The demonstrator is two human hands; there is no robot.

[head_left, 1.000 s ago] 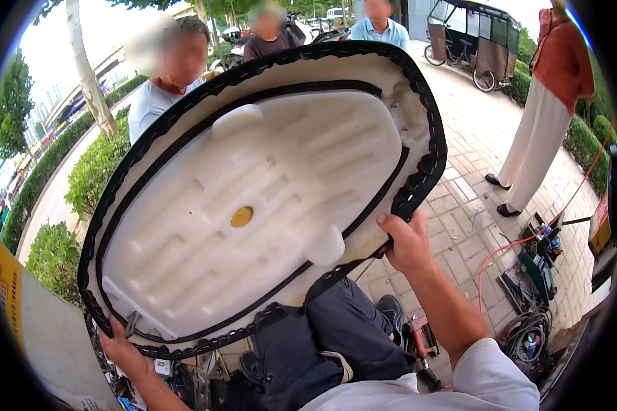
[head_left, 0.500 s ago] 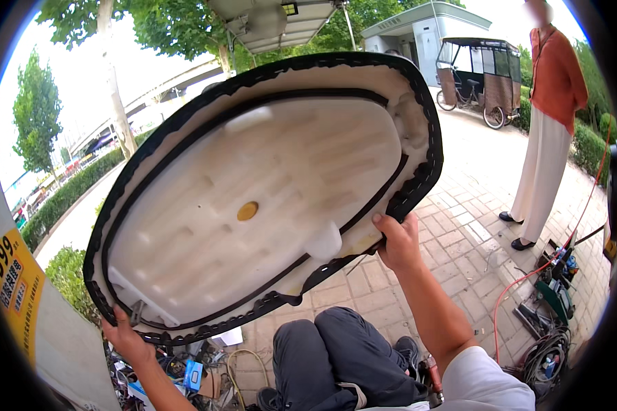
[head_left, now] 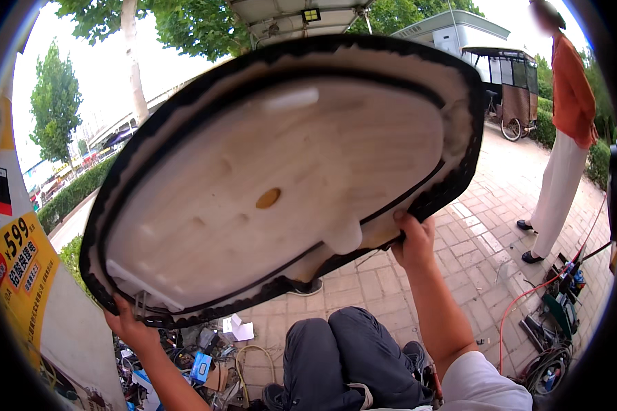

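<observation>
A large scooter seat [head_left: 308, 164] is held up before me with its underside facing me. Its pale plastic base has a yellowish round spot near the middle, and a black cover wraps over the rim. My left hand [head_left: 134, 330] grips the lower left end, beside a small metal hinge bracket [head_left: 140, 303]. At the lower right edge my right hand [head_left: 415, 240] is closed on the rim, thumb over the near side. The far side of the seat and most of the fingers behind it are hidden.
Parts, cables and a blue box [head_left: 200, 368] litter the ground at lower left, near a white box [head_left: 238, 329]. Tools and a coiled cable [head_left: 548, 370] lie at right beside a red hose [head_left: 506, 318]. A person in orange [head_left: 570, 89] stands on the paving.
Both hands have lifted the seat slightly and brought it nearer, so it fills more of the view. My view has turned a little left. A shoe now shows below the seat's edge.
</observation>
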